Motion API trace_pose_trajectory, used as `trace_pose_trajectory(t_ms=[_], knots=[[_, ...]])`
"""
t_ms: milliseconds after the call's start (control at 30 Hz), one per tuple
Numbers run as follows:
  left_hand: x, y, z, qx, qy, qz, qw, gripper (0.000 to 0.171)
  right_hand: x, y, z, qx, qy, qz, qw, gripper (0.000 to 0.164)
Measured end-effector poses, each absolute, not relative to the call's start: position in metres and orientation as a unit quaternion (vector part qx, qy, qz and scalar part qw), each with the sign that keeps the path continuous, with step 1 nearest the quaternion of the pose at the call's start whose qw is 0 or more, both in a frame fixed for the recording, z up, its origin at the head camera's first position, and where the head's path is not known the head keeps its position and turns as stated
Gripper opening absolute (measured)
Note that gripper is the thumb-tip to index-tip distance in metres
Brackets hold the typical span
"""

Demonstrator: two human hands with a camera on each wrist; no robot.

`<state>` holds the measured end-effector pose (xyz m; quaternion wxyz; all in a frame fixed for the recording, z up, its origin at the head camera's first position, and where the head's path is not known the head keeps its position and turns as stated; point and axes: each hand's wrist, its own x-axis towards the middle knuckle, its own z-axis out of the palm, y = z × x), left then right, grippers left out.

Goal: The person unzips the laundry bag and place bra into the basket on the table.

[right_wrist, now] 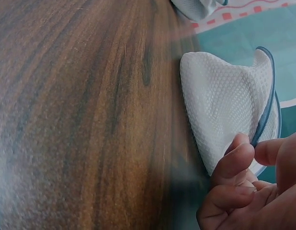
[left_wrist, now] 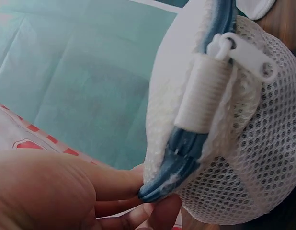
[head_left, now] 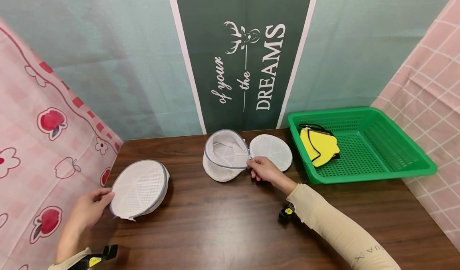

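A: Where are the two mesh bags?
B: The closed bag (head_left: pixel 138 188) is at the left of the table (head_left: pixel 215 218), its round top tilted; I can't tell whether it is fully resting on the wood. The open bag (head_left: pixel 224 174) stands near the table's back edge, its blue-rimmed mouth tipped up.
A: And the left hand (head_left: pixel 91 206)?
B: Its thumb and fingers pinch the blue trim at the closed bag's edge, near the zipper pull (left_wrist: pixel 251 57). That forearm comes up from the lower left corner.
A: The right hand (head_left: pixel 264 169)?
B: Thumb and forefinger pinch the blue edge of the open bag, the other fingers curled below. The arm reaches in diagonally from the lower right, in a beige sleeve (head_left: pixel 338 222).
A: What's around it?
B: A round white flap (head_left: pixel 274 152) lies just beyond that hand. Further right, a green basket (head_left: pixel 373 178) holds something yellow (head_left: pixel 325 144) with black cord. A green curtain (head_left: pixel 143 62) hangs behind.
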<state>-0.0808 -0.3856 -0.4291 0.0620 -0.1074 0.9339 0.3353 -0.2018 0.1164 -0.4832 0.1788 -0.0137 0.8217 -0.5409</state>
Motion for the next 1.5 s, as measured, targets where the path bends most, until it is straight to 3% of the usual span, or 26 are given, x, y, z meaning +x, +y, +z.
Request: trace_pose_trajectory(t_ms=[1500], knots=[[-0.068,-0.294,-0.44,-0.02,0.847,0.517,0.121,0.034,-0.203,0.114,-0.487,-0.012,0.822,-0.539,0.184,0.031]])
